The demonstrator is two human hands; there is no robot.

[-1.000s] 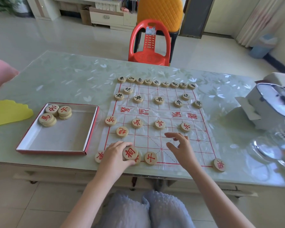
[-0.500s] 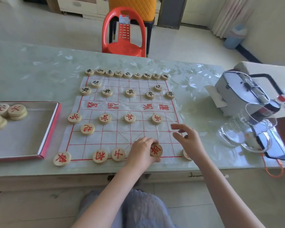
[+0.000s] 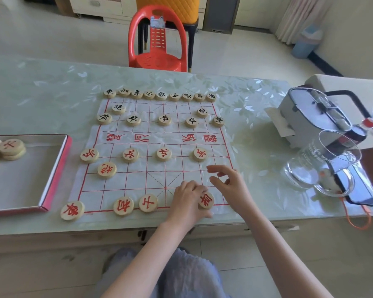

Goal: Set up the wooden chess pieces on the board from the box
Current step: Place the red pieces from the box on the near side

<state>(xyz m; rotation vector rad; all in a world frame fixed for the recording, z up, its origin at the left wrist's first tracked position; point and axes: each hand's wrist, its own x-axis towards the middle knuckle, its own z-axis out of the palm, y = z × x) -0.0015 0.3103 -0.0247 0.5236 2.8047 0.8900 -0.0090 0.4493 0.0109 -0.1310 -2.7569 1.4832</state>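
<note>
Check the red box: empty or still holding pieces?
Not empty: wooden pieces lie stacked at the far end of the box; its left side is cropped.

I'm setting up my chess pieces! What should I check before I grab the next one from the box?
1. The red piece sits at the near row: ok.
2. The left hand is off that piece: not ok, its fingers grip it.
3. The right hand is free to grab: ok, it is open and holds nothing.
4. The box has spare pieces: ok, several lie at its far end.
5. The row of red soldiers is full: not ok, four stand there and the right-end spot is bare.
6. The near right corner is filled: cannot tell, the right arm hides it.
</note>
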